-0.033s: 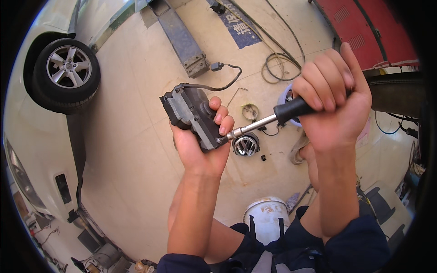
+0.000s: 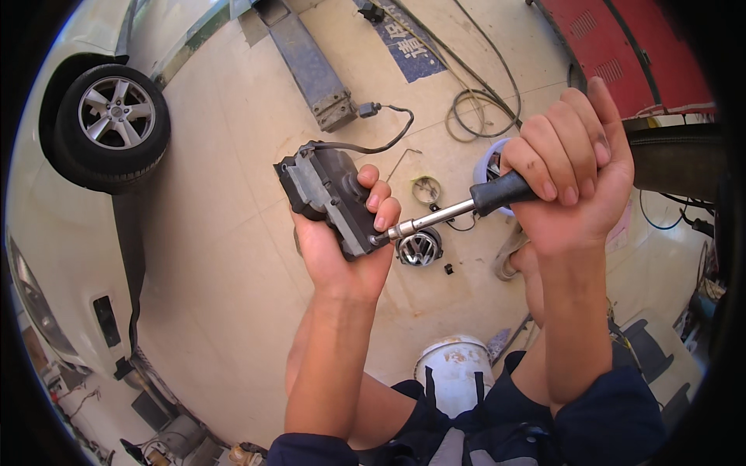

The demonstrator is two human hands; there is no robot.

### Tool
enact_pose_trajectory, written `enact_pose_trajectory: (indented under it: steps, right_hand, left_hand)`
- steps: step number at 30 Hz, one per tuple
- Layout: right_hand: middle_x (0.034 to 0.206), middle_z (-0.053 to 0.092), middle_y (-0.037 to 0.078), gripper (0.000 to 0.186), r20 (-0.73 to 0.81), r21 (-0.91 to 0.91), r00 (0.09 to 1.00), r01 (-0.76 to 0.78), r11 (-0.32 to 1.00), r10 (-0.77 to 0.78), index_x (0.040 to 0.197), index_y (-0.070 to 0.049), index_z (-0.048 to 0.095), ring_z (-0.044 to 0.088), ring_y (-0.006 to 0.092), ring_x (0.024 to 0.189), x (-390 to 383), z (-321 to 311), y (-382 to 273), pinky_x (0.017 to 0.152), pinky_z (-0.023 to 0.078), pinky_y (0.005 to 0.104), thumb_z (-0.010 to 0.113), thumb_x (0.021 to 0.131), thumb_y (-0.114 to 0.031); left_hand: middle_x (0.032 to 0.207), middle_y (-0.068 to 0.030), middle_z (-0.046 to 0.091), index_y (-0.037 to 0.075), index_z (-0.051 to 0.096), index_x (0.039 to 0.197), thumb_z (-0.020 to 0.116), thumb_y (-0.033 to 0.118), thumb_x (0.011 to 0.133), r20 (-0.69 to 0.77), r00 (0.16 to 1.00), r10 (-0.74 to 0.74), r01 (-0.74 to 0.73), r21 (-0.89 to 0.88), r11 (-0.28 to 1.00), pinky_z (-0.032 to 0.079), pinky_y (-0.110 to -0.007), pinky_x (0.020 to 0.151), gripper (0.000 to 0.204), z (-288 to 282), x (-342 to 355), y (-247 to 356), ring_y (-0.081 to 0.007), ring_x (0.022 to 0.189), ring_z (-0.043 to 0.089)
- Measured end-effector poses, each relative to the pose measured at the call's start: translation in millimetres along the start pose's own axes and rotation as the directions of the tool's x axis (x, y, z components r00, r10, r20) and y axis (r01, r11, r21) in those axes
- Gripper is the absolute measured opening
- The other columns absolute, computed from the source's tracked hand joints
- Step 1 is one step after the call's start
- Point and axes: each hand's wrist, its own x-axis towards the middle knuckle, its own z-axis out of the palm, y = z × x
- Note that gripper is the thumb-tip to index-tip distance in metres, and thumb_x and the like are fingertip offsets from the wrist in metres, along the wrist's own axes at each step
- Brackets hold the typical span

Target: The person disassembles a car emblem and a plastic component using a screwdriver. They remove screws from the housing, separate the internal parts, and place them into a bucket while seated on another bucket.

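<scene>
My left hand (image 2: 342,252) is closed around a boxy black and grey plastic car part (image 2: 330,194), its fingers curled over the right side. A black cable (image 2: 392,144) runs from the top of this part to a small plug. In my right hand (image 2: 571,175) is a socket driver (image 2: 501,193) with a black handle and a silver shaft. The driver's socket end meets a screw at the part's lower right corner. My right fingers wrap the handle while the index finger points up. The handle's far end is hidden in the palm.
Below on the floor lie a round chrome emblem (image 2: 420,247), a tape roll (image 2: 426,190), a bent rod (image 2: 404,161) and coiled hoses (image 2: 474,109). A lift arm (image 2: 307,66) stretches in at the top. A car wheel (image 2: 116,116) stands left, a white bucket (image 2: 451,365) between my legs.
My right fingers have shifted on the driver's handle, opening out slightly, and the handle has turned a little. My left hand and the car part stay in place.
</scene>
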Motion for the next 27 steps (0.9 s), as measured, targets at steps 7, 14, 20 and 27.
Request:
enact_pose_trajectory:
  steps: [7,14,20,27]
  right_hand:
    - [0.065,0.054,0.004,0.034,-0.729,-0.684,0.672,-0.708,0.174,-0.132,0.086,-0.006,0.056,0.055,0.0087,0.065,7,28,-22,0.065,0.045,0.0256,0.050,0.101,-0.036]
    - [0.095,0.057,0.009,0.020,-0.057,-0.928,0.991,-0.096,0.361,0.119,0.098,-0.003,0.056,0.043,0.0024,0.049,-9,-8,-30,0.043,0.030,0.0189,0.062,0.097,-0.023]
    - [0.099,0.059,0.006,0.024,-0.490,-0.740,0.872,-0.405,0.538,-0.018,0.115,0.001,0.058,0.043,0.0004,0.059,-22,-5,-33,0.049,0.031,0.0170,0.055,0.099,-0.017]
    - [0.109,0.059,0.008,0.045,-0.564,-0.735,0.826,-0.515,0.441,0.025,0.126,0.003,0.055,0.048,0.0040,0.075,-14,2,-34,0.063,0.039,0.0215,0.057,0.083,-0.010]
  left_hand:
    - [0.099,-0.0136,0.050,0.003,0.045,0.108,0.036,0.039,0.105,-0.009,0.994,0.106,-0.104,0.123,0.987,0.043,-0.031,0.057,0.038,6,4,13,-0.0200,0.073,0.043]
    - [0.099,-0.0142,0.053,0.002,0.047,0.107,0.033,0.043,0.105,0.051,0.996,0.075,-0.082,0.136,0.987,0.043,-0.031,0.056,0.043,4,1,21,-0.0209,0.073,0.044]
    - [0.099,-0.0158,0.054,0.003,0.049,0.113,0.034,0.043,0.105,0.110,0.992,0.061,-0.082,0.191,0.978,0.043,-0.032,0.055,0.043,4,2,13,-0.0225,0.075,0.046]
    - [0.098,-0.0161,0.055,0.003,0.050,0.112,0.035,0.043,0.104,0.100,0.994,0.041,-0.059,0.184,0.981,0.043,-0.032,0.055,0.043,4,5,13,-0.0224,0.075,0.046]
